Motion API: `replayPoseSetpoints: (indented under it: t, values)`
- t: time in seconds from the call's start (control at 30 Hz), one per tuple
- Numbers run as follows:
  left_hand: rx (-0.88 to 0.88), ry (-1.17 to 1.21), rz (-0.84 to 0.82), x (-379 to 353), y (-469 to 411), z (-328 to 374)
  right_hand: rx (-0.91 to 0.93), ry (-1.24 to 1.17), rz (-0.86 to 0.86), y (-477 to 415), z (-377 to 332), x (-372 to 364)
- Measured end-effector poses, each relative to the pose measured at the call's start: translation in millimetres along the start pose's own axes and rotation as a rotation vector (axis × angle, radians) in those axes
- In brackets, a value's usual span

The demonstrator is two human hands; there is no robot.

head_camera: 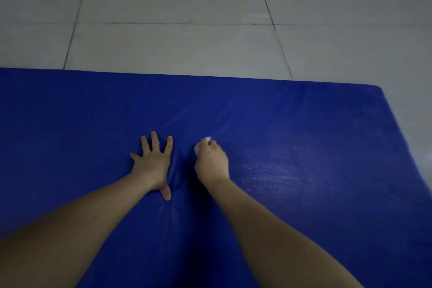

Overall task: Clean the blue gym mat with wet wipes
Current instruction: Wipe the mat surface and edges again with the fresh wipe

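The blue gym mat is lying flat on a pale tiled floor, filling the lower part of the view, with its far edge and right corner showing. The left hand is pressing palm-down on the mat near its middle. Its fingers are lying straight and spread well apart, the thumb is pointing back toward the person, and the mat's cover is dimpling and creasing beside the palm. Just beside it, the right hand is gripping a crumpled white wet wipe. Its fingers are curling tightly round the wad, so only small white bits are peeking out at the knuckles and at the thumb side. The wipe is touching the mat's surface under the hand. To the right of that hand, a patch of the mat is glistening with a faint wet sheen. Both bare forearms are reaching in from the bottom of the view.
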State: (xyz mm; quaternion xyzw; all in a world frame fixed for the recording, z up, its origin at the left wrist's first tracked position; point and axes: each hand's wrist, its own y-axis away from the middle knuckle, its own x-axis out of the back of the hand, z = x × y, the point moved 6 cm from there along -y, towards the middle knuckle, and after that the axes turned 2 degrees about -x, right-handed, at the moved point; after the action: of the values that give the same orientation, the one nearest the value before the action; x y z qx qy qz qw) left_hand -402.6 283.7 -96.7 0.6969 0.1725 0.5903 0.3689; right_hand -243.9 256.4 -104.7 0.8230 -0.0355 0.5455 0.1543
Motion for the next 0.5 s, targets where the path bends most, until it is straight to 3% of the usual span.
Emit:
replayPoseSetpoints:
  t: [0.13, 0.37, 0.5]
  values:
    - [0.003, 0.011, -0.003, 0, -1, -1, 0.078, 0.046, 0.025, -10, 21, 12]
    - [-0.014, 0.043, 0.018, -2, 0, -1, -0.349, 0.122, 0.153, -23, 196, 96]
    - [-0.016, 0.045, 0.023, -1, 0, 0, -0.532, 0.082, 0.212, -21, 216, 105]
